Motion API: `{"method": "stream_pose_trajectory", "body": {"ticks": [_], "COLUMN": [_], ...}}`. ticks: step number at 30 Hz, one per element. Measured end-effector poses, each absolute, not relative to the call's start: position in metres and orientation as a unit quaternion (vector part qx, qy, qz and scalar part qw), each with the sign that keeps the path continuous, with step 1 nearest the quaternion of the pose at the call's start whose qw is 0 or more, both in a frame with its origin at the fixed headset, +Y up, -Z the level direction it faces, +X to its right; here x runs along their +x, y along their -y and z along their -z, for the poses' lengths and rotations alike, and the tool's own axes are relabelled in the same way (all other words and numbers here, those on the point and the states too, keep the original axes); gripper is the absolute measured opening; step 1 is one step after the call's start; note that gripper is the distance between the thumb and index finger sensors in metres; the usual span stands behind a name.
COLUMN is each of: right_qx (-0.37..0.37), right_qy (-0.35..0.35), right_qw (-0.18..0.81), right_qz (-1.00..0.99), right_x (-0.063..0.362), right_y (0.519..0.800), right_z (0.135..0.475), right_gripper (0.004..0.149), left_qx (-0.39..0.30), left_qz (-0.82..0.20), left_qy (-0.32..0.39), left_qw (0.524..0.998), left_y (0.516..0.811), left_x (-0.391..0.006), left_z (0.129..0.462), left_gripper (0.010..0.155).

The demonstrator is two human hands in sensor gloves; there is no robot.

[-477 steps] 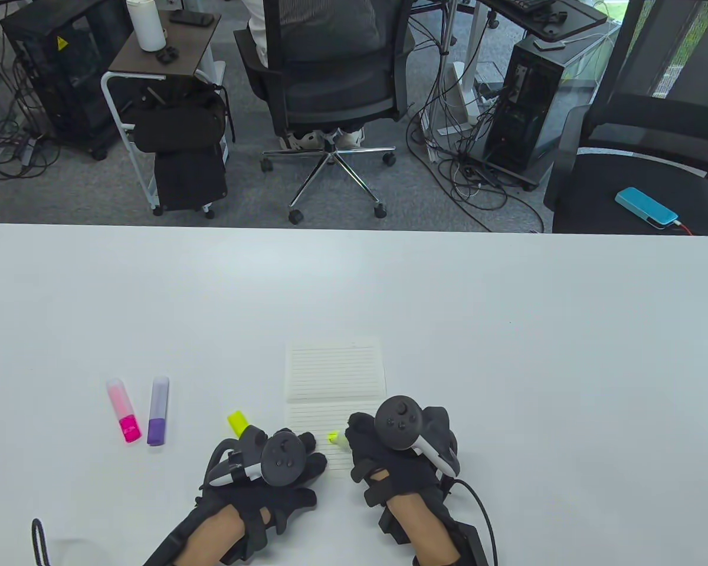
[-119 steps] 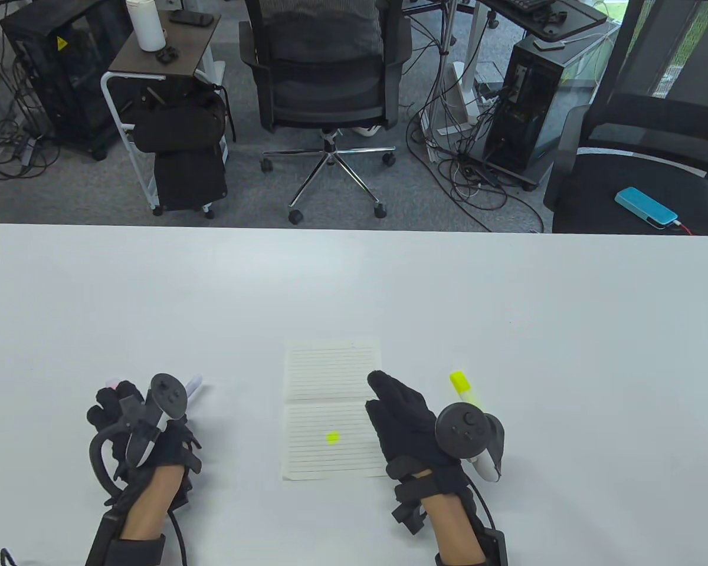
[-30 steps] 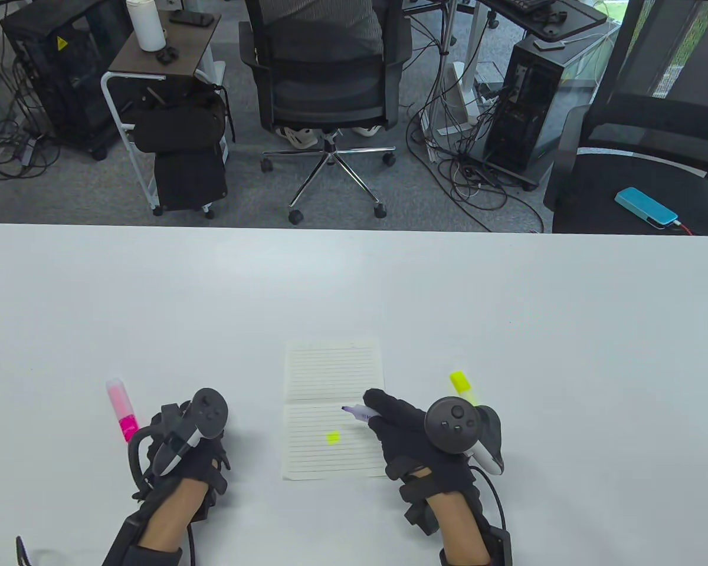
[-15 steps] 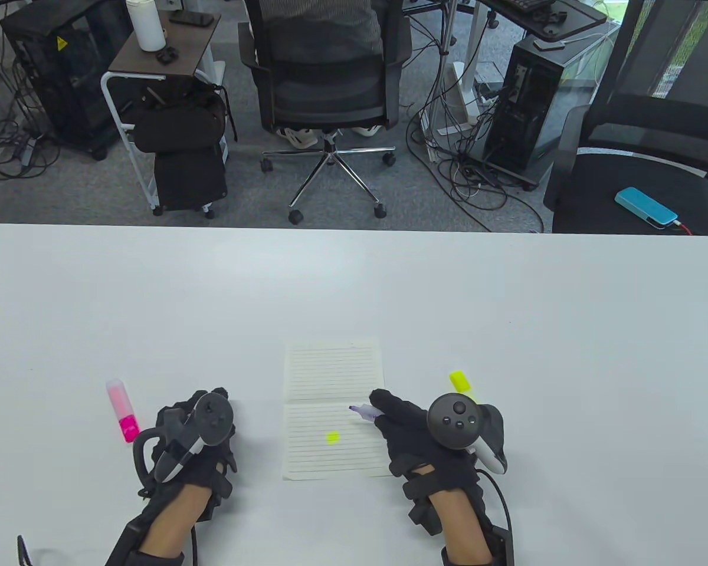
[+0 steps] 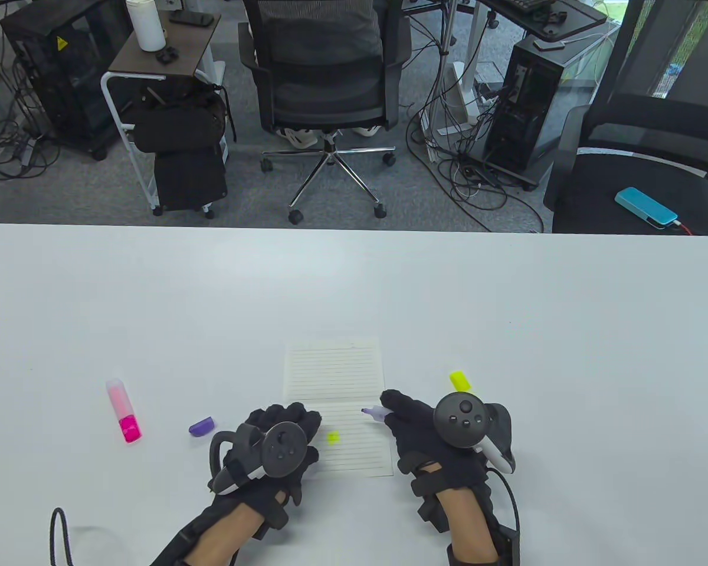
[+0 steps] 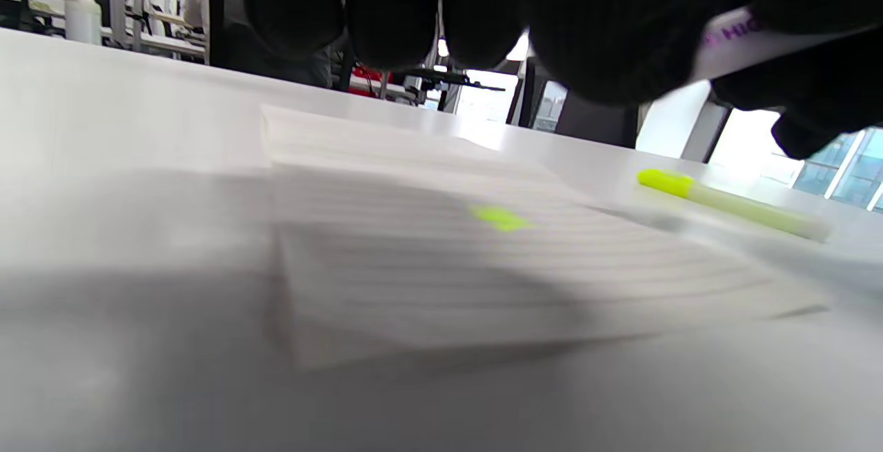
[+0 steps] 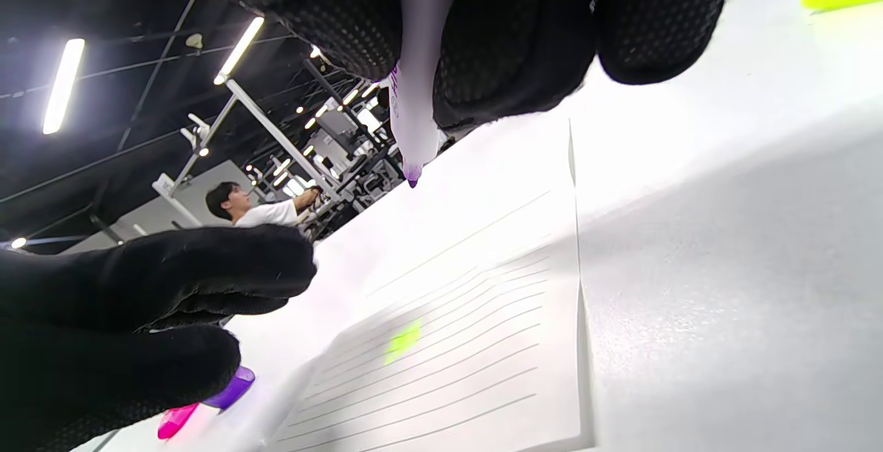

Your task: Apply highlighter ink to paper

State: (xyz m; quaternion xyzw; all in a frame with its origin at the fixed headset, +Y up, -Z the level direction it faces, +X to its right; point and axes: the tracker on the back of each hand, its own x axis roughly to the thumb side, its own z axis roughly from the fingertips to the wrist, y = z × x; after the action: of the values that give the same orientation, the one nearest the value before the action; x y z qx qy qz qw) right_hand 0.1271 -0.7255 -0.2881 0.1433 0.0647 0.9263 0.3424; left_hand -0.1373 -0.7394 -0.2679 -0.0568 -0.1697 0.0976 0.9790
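Right hand: pinches purple highlighter, tip above paper, lower centre.
Left hand: fingers straight, flat on paper's left edge.
Purple cap: on table, lower left.

Your left hand lies flat with fingers straight; your right hand has its fingers curled in a pinch.

Bright overhead light; window glare; wrist views blurred
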Motion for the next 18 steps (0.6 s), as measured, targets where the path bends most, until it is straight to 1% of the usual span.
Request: {"method": "stream_pose_trajectory", "body": {"ticks": [1, 4, 7, 9, 12, 13, 14, 18], "right_qx": [0.142, 0.141, 0.144, 0.141, 0.143, 0.145, 0.148, 0.159], "right_qy": [-0.057, -0.028, -0.035, -0.047, -0.056, -0.063, -0.066, -0.078], "right_qw": [0.345, 0.35, 0.333, 0.313, 0.304, 0.3, 0.292, 0.273], "right_qz": [-0.926, -0.926, -0.931, -0.938, -0.94, -0.941, -0.943, -0.946], "right_x": [0.127, 0.125, 0.122, 0.12, 0.117, 0.116, 0.114, 0.104], "right_y": [0.725, 0.724, 0.726, 0.729, 0.733, 0.734, 0.735, 0.738], "right_z": [0.288, 0.287, 0.287, 0.288, 0.29, 0.29, 0.29, 0.289], "right_gripper": [0.044, 0.043, 0.043, 0.042, 0.042, 0.042, 0.042, 0.042], "left_qx": [-0.07, -0.112, -0.139, -0.163, -0.207, -0.208, -0.193, -0.217], "left_qz": [-0.096, -0.093, -0.053, -0.036, -0.017, -0.02, -0.032, -0.058], "left_qy": [0.172, 0.165, 0.151, 0.14, 0.132, 0.138, 0.143, 0.138], "left_qw": [0.978, 0.975, 0.977, 0.976, 0.969, 0.968, 0.97, 0.965], "left_y": [0.738, 0.737, 0.742, 0.753, 0.774, 0.772, 0.774, 0.779], "left_x": [-0.133, -0.114, -0.098, -0.094, -0.096, -0.099, -0.1, -0.106], "left_z": [0.27, 0.28, 0.292, 0.299, 0.303, 0.305, 0.306, 0.308], "left_gripper": [0.077, 0.084, 0.089, 0.092, 0.09, 0.09, 0.09, 0.089]}}
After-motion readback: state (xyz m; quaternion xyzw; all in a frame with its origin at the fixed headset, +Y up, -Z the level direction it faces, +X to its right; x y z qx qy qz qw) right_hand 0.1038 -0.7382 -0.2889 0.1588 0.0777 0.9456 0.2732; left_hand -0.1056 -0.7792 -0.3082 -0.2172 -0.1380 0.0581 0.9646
